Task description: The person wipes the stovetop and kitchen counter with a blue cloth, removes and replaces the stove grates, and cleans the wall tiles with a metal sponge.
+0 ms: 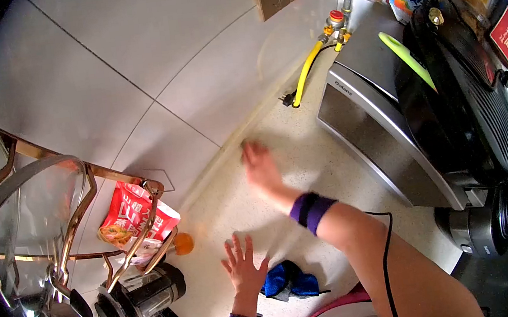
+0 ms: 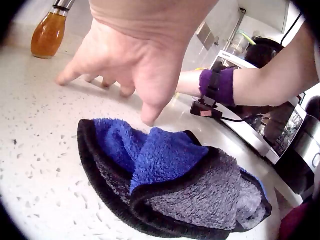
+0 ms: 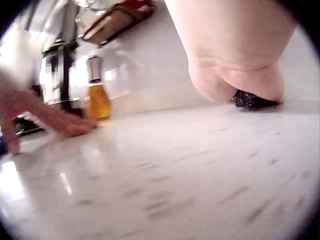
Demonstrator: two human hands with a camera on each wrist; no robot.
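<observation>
My left hand (image 1: 241, 266) lies open on the speckled white counter (image 1: 315, 173), fingers spread and fingertips down (image 2: 130, 55). Just behind its wrist sits a crumpled blue and grey cloth (image 1: 288, 282) (image 2: 170, 185), untouched. My right hand (image 1: 259, 165), motion-blurred, reaches forward along the counter close to the tiled wall, and its arm wears a purple wristband (image 2: 220, 85). In the right wrist view a small dark thing (image 3: 255, 100) shows under the palm (image 3: 235, 65); its fingers are hidden there.
A bottle of amber liquid (image 1: 183, 243) (image 2: 48, 34) stands by the wall, left of my hands. Beside it are a blender (image 1: 144, 293) and a metal rack (image 1: 84, 209) with a red packet (image 1: 132, 216). A steel oven (image 1: 377, 138) topped by a black grill (image 1: 465, 90) fills the right side.
</observation>
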